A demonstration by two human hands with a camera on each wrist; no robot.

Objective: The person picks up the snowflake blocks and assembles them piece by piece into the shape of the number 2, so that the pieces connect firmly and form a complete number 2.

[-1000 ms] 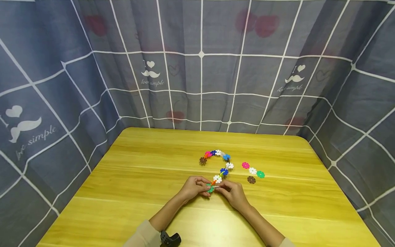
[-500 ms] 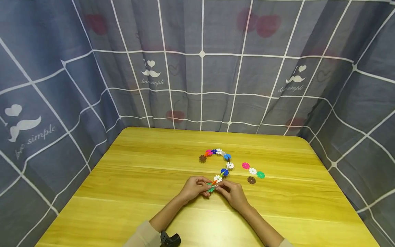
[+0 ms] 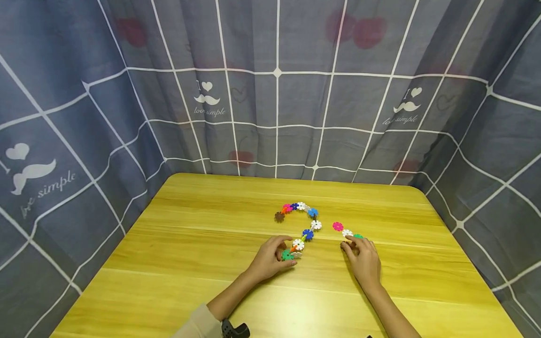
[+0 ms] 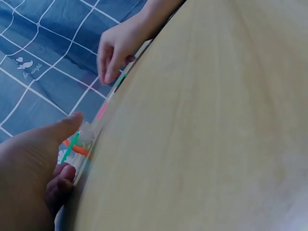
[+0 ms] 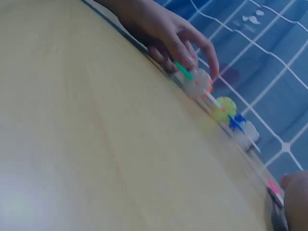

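A curved chain of colourful notched plastic discs, snowflake building pieces, lies on the table. At its near end are a green disc (image 3: 288, 255) and a white disc (image 3: 296, 254) set on edge. My left hand (image 3: 270, 257) curves loosely round this end; in the left wrist view, thumb and fingers stand apart around the green disc (image 4: 70, 147). My right hand (image 3: 364, 263) is over the loose discs, its fingertips right at a brown disc (image 3: 343, 245), which they partly cover. A green disc (image 3: 358, 236) lies partly hidden behind that hand.
Loose pink (image 3: 337, 226) and white (image 3: 347, 233) discs lie just beyond the right hand. The chain's far end finishes in a brown disc (image 3: 279, 217). A grey checked curtain (image 3: 253, 117) surrounds the back and sides of the wooden table (image 3: 203, 211).
My right hand has left the chain's near end and moved right to the loose discs. My left hand has loosened its fingers from the green disc and stays beside it.
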